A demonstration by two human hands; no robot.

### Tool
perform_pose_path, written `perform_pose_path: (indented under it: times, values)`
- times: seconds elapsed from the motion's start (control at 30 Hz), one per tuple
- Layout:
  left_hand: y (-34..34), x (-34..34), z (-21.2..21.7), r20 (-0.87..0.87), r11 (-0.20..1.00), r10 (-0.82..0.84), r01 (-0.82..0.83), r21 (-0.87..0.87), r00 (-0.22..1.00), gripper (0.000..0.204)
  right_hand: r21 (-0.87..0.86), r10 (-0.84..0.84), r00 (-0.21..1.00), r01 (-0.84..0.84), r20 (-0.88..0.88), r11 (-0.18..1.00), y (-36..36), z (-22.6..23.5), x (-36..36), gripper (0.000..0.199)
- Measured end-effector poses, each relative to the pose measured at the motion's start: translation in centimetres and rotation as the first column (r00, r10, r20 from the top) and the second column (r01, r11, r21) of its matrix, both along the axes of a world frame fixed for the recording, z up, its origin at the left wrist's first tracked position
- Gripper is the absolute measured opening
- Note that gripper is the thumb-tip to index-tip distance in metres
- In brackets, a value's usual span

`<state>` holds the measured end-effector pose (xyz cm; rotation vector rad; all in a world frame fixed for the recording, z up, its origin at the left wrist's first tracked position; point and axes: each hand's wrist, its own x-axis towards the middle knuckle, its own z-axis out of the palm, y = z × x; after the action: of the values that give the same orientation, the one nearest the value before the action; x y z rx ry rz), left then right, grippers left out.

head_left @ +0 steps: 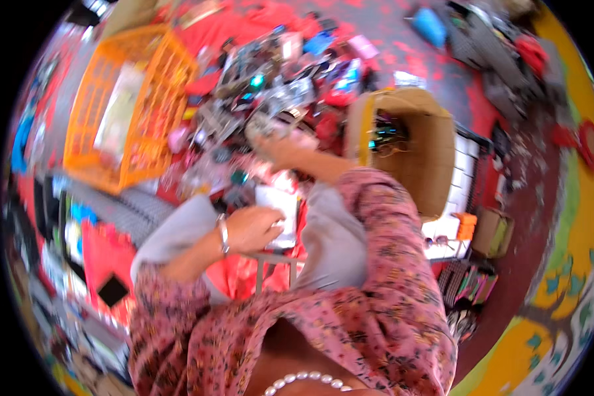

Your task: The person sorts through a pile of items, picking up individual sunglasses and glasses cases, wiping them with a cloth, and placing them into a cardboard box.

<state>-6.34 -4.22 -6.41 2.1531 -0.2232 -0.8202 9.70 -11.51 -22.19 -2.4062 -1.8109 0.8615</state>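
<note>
My left hand (254, 228), a metal bangle on its wrist, rests on my knee and holds a flat white packet (278, 206) by its lower edge. My right hand (282, 144) is stretched forward to the near side of a heap of small packaged goods (284, 86) on a red cloth. Its fingers close around a clear-wrapped packet (265, 124) there; motion blur hides the details. My grey-clad knees and pink flowered garment fill the lower middle.
An orange plastic crate (132, 99) with a pale packet inside stands at the left. An open cardboard box (416, 145) holding a few dark items stands right of the heap. More boxes and packets lie at the right, by a painted wall.
</note>
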Motion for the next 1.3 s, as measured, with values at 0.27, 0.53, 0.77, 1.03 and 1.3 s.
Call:
perform_pose_path:
  times: [0.27,0.53,0.77,1.03,1.3]
  values:
    - [0.8,0.4,3.1,0.062,0.995,0.003,0.004,-0.102,0.998,0.029,0.135,-0.535,0.798,0.584,-0.278,0.8,-1.6,-4.4,4.2,0.027]
    - [5.7,0.5,1.9,0.111,0.942,0.336,-0.336,-0.014,0.935,0.057,-0.423,-0.201,-0.418,0.906,-0.886,-0.016,-1.0,14.4,4.7,0.013]
    - [4.0,1.7,1.9,-0.725,0.214,0.461,-0.857,-0.469,0.512,0.058,-0.133,-0.127,-0.128,0.99,-0.984,0.034,-3.0,20.6,-6.5,0.024]
    - [3.1,-1.9,0.1,-0.852,-0.071,0.277,-0.875,-0.479,0.444,0.033,0.418,-0.685,0.545,0.831,-0.483,0.366,-0.7,15.8,-9.9,0.033]
    - [16.0,4.0,-2.1,-0.584,-0.015,0.744,-0.865,-0.501,0.325,0.032,-0.367,0.176,-0.341,0.917,-0.924,-0.153,-7.7,23.7,-3.6,0.034]
